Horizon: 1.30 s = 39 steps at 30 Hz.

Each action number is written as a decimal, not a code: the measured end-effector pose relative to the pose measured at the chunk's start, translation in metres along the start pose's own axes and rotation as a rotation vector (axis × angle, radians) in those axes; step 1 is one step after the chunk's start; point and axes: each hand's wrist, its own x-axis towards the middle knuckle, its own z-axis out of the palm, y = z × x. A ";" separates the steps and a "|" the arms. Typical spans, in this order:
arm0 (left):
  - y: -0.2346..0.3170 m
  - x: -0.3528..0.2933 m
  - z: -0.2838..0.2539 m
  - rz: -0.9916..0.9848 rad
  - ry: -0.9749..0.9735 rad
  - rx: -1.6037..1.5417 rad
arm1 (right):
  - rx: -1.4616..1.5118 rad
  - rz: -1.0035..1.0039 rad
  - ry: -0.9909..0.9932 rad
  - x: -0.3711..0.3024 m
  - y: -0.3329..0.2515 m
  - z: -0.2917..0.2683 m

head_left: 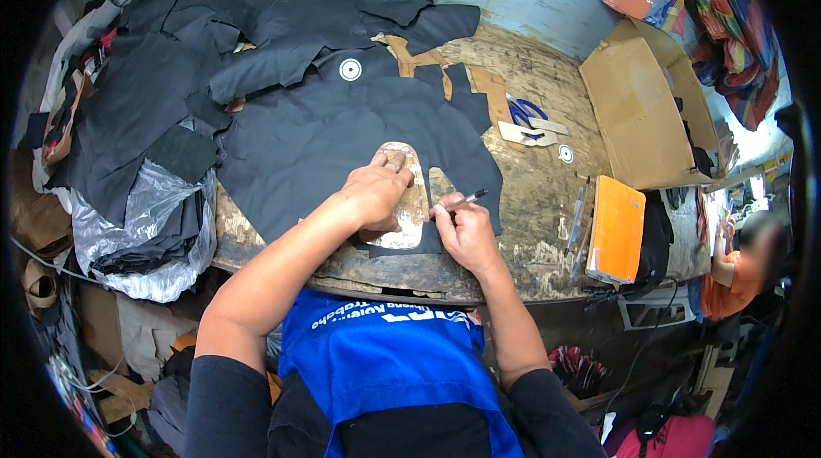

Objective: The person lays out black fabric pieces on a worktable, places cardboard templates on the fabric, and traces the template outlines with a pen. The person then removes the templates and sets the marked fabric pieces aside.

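Left hand (376, 195) flat on a round-ended template (407, 229), right hand (467, 236) pinching a pen (469, 199).
Under the left fingers, spread and grasping nothing, the template lies on a black leather-like sheet (295, 146); the right fingers clasp the pen just beside the template's right edge. Ahead and right of them lie blue-handled scissors (532, 108); farther right, an orange notebook (617, 230).

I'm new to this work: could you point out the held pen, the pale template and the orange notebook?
Held pen (467, 200), head view: its barrel.
Pale template (412, 211), head view: its right part.
Orange notebook (616, 230), head view: its cover.
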 end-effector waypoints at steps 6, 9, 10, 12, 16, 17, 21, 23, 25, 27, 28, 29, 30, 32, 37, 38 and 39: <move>0.001 0.001 0.001 0.014 -0.023 0.042 | -0.085 -0.103 -0.013 0.017 0.002 0.000; 0.002 0.001 0.002 0.003 -0.034 0.055 | -0.150 -0.115 -0.018 0.048 0.009 0.008; 0.002 0.001 0.002 0.002 -0.026 0.048 | -0.180 -0.133 -0.018 0.059 0.012 0.010; 0.002 0.000 0.002 -0.001 -0.029 0.038 | -0.235 -0.145 -0.016 0.076 0.015 0.015; 0.002 0.000 0.000 -0.003 -0.031 0.020 | -0.325 -0.180 -0.066 0.101 0.015 0.022; 0.002 0.001 0.000 -0.003 -0.032 0.025 | -0.345 -0.138 -0.090 0.105 0.014 0.022; 0.003 0.001 0.002 -0.005 -0.037 0.017 | -0.327 -0.168 -0.122 0.120 0.012 0.029; 0.002 0.000 0.003 0.013 -0.013 0.033 | -0.291 -0.186 -0.138 0.126 0.011 0.036; 0.001 0.000 0.002 0.015 -0.030 0.021 | -0.262 -0.177 -0.167 0.128 0.009 0.043; -0.001 0.001 0.001 0.004 -0.092 -0.024 | -0.163 -0.157 -0.203 0.129 0.006 0.051; -0.002 0.002 0.000 -0.018 -0.165 -0.045 | -0.128 -0.152 -0.237 0.128 0.005 0.054; -0.002 0.003 0.000 -0.040 -0.238 -0.065 | -0.092 -0.146 -0.270 0.125 0.003 0.056; -0.004 0.004 0.000 -0.062 -0.311 -0.084 | -0.059 -0.159 -0.298 0.123 0.002 0.057; -0.007 -0.002 0.006 -0.025 -0.103 -0.097 | 0.137 -0.066 -0.144 0.114 0.003 0.053; -0.051 -0.021 0.010 -0.379 0.177 -0.051 | 0.647 0.362 0.306 0.064 0.018 0.017; -0.069 -0.027 0.006 -0.454 0.217 -0.100 | 0.654 0.375 0.301 0.048 0.020 0.012; -0.081 -0.033 0.006 -0.475 0.323 -0.126 | 0.624 0.387 0.285 0.033 0.021 0.013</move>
